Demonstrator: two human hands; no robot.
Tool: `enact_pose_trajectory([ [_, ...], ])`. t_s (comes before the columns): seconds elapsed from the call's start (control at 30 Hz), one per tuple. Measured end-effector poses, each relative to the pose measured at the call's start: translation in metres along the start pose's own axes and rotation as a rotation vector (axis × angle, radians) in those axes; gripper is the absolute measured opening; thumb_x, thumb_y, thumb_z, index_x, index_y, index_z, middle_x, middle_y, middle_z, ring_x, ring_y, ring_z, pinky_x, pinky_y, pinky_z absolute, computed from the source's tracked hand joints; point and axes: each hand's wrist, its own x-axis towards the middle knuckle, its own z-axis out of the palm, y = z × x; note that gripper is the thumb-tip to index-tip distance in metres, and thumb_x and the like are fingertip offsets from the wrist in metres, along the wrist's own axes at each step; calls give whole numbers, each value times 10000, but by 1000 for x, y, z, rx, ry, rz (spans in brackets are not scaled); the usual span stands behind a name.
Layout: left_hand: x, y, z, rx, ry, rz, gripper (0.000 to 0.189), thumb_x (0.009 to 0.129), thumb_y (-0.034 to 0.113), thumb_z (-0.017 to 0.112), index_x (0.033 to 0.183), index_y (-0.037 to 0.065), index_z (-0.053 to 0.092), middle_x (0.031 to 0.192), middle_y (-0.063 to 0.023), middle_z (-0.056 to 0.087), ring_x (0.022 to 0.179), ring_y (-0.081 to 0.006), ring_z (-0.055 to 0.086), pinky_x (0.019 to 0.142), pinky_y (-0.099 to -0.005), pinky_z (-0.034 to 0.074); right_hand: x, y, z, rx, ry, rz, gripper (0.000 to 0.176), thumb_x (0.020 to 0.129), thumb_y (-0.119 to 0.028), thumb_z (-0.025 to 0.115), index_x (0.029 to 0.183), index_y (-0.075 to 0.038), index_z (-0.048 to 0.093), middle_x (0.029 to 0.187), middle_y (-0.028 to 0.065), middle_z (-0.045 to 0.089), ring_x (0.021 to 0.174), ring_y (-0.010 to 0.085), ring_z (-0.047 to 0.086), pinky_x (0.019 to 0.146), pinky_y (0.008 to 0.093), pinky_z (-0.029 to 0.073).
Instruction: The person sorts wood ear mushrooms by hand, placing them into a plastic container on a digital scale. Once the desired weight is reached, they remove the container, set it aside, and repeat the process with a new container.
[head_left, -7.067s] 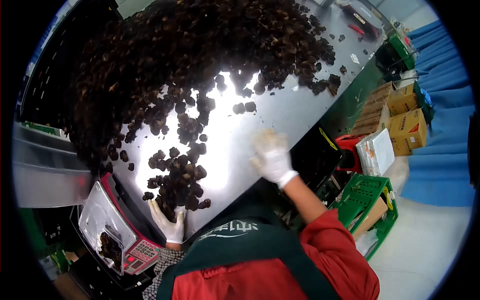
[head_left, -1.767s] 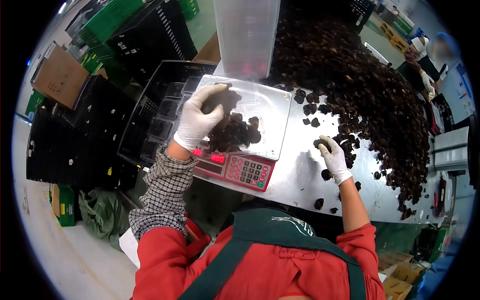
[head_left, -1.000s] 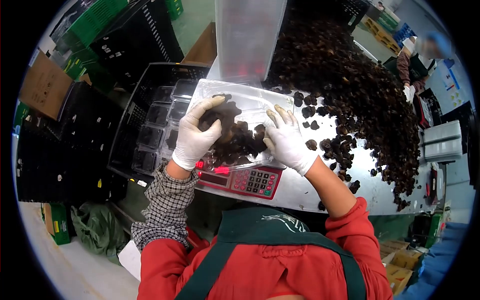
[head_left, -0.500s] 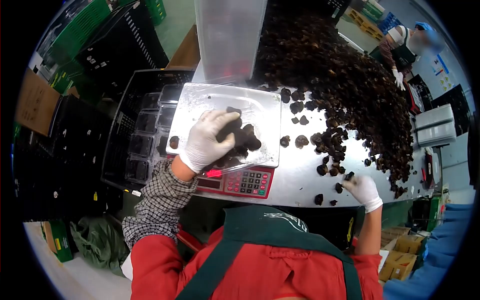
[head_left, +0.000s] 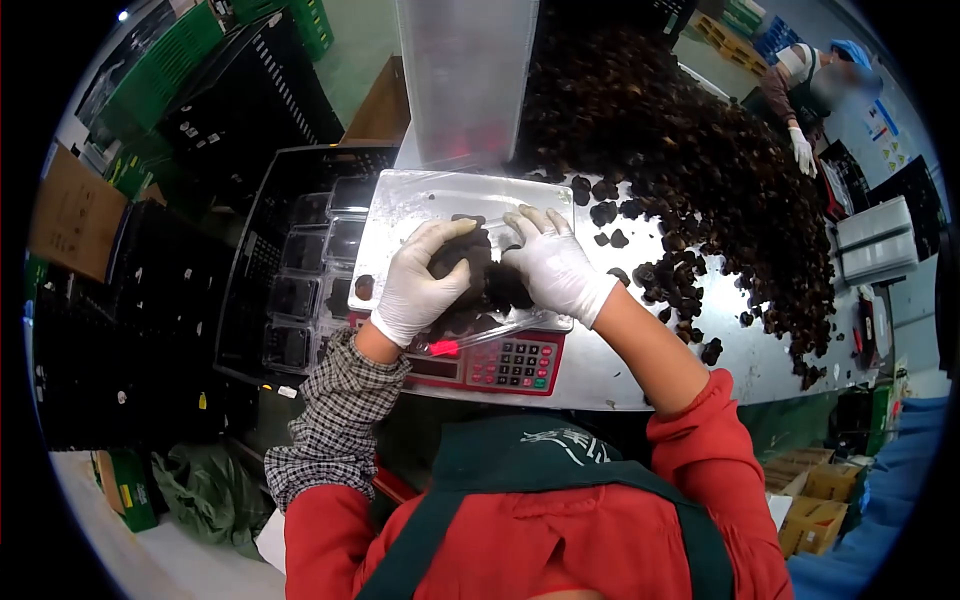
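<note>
A digital scale with a metal plate and a red keypad front stands before me. On the plate lies a heap of dark brown, mushroom-like pieces, with a clear plastic edge along its near side. My left hand, in a white glove, curls its thumb and fingers around the heap's left side. From the right, my right hand, also gloved, presses its bent fingers onto the same pieces. Its fingertips are partly hidden. A single dark piece lies on the plate left of my left hand.
A large pile of the same pieces covers the table's right side, with loose ones near the scale. A black crate with clear plastic boxes is at left. A tall translucent stack stands behind the scale. Another person is at far right.
My right hand has moved left from the loose pieces on the table to the heap on the scale. The left hand stays at the heap. Some near loose pieces are gone from sight or covered by my arm.
</note>
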Motion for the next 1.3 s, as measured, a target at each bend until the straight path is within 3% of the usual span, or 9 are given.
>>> enact_pose_trajectory([
  [0.27, 0, -5, 5, 295, -79, 139, 442, 720, 95, 660, 1160, 81, 617, 1117, -138, 601, 1025, -298, 586, 915, -365, 481, -16, 5, -17, 219, 118, 126, 91, 734, -108, 647, 817, -73, 638, 1233, 135, 564, 1233, 322, 449, 1056, 460, 316],
  [0.4, 3, 1, 22, 614, -403, 230, 511, 731, 265, 690, 1201, 92, 588, 1223, -174, 552, 1088, -358, 540, 902, -454, 486, -65, 12, -65, 624, 165, 369, 64, 867, -15, 594, 927, 3, 610, 828, 56, 628, 690, 121, 595, 624, 254, 478],
  [0.5, 6, 18, 23, 733, -503, 203, 621, 750, 403, 698, 1268, 95, 549, 1324, -243, 472, 1179, -420, 481, 936, -480, 469, -131, 19, -99, 784, 123, 792, 95, 868, -8, 584, 946, 13, 634, 848, 63, 645, 723, 133, 596, 671, 286, 485],
  [0.67, 18, 38, -18, 549, -505, 162, 670, 725, 390, 755, 1284, 86, 545, 1372, -257, 439, 1207, -393, 494, 969, -453, 455, -351, 87, -98, 26, -119, 1019, 146, 810, -117, 627, 870, 16, 625, 757, 159, 644, 751, 338, 633, 689, 403, 488],
  [0.73, 22, 38, -50, 487, -318, 268, 534, 758, 260, 754, 1222, 59, 586, 1254, -199, 552, 1072, -281, 605, 875, -401, 514, -459, 117, -87, -165, -327, 1226, 213, 783, -135, 654, 946, 0, 637, 856, 174, 649, 856, 371, 620, 776, 430, 489],
  [0.83, 6, 20, -97, 482, -104, -156, 334, 787, 156, 724, 1084, 23, 649, 989, -96, 626, 753, -146, 619, 657, -285, 514, -509, 96, -91, -248, -270, 1425, 419, 775, -156, 684, 1151, 3, 591, 1093, 207, 608, 1049, 372, 567, 936, 405, 449],
  [0.93, -20, -7, -114, 706, -148, -234, 288, 761, 154, 731, 1006, 13, 673, 864, -62, 615, 656, -135, 569, 607, -256, 486, -511, 101, -67, -16, -19, 1311, 410, 784, -162, 704, 1132, 27, 598, 1061, 209, 631, 999, 375, 595, 909, 382, 465],
  [1.2, -35, -36, -101, 829, -342, -284, 235, 775, 123, 672, 985, 20, 653, 879, -115, 612, 854, -259, 622, 771, -335, 514, -291, 81, -54, 295, -69, 976, 322, 819, -63, 623, 1133, 4, 596, 1018, 133, 631, 875, 233, 617, 792, 324, 490],
  [1.3, -34, -25, -106, 659, -178, -347, 194, 798, 63, 636, 979, -5, 647, 850, -85, 634, 761, -171, 614, 700, -280, 515, -187, 22, -47, 323, 72, 411, 341, 758, -82, 675, 1092, -34, 624, 1002, 136, 629, 871, 273, 615, 787, 350, 499],
])
